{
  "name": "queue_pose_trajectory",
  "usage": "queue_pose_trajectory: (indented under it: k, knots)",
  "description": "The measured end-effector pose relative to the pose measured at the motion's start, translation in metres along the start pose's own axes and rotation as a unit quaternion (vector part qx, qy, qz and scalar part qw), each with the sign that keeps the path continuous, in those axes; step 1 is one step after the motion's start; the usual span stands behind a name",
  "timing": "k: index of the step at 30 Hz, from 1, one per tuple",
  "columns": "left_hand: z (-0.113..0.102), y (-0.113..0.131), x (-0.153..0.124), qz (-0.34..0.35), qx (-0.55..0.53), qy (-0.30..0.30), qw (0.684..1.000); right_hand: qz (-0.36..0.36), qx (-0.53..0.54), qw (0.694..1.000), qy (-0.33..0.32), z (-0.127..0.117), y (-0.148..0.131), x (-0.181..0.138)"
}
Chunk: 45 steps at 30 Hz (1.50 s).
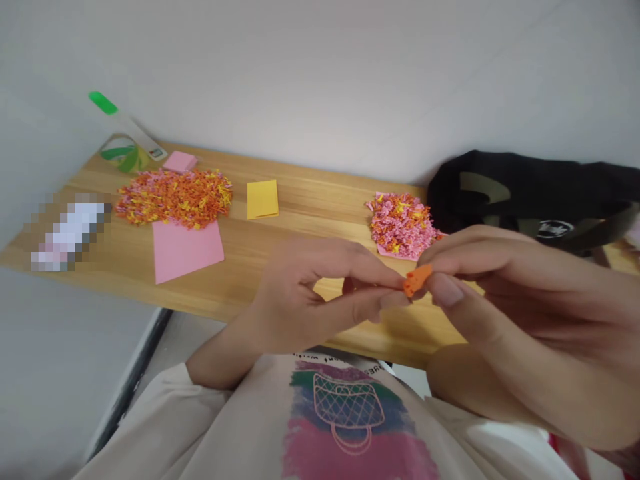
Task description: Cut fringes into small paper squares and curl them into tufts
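Two hands pinch a small orange paper piece point(418, 280) — held above the counter point(320, 207), near its front edge.
The left hand point(310, 293) reaches in with thumb and forefinger stretched nearly straight, tips closed on the piece's left end; the right hand point(525, 300) grips the other end between thumb and bent forefinger, which cover part of it, so its folds are hard to make out. The right hand also hides the lower edge of the black bag point(505, 193) — and a pixelated patch masks whatever lies at the counter's left end.
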<state>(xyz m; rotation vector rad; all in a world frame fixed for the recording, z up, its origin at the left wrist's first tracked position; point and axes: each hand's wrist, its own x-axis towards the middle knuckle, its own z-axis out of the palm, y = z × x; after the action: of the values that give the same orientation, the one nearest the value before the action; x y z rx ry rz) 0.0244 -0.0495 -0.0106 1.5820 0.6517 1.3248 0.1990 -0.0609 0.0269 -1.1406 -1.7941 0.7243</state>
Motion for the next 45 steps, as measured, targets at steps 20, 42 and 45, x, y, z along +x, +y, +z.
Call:
queue_pose_trajectory:
  k: [20, 42, 45]
  knots:
    - [-0.001, 0.002, 0.003, -0.044, -0.030, 0.001, 0.999, -0.035, -0.007, 0.998, -0.045, -0.006, 0.000, 0.002]
    - [0.007, 0.001, 0.004, 0.009, 0.041, 0.042, 0.998, -0.073, -0.039, 0.995, -0.063, -0.008, -0.007, 0.007]
    - [0.007, 0.001, 0.003, 0.017, 0.049, 0.042, 0.998, -0.067, -0.047, 0.994, -0.069, -0.009, -0.009, 0.009]
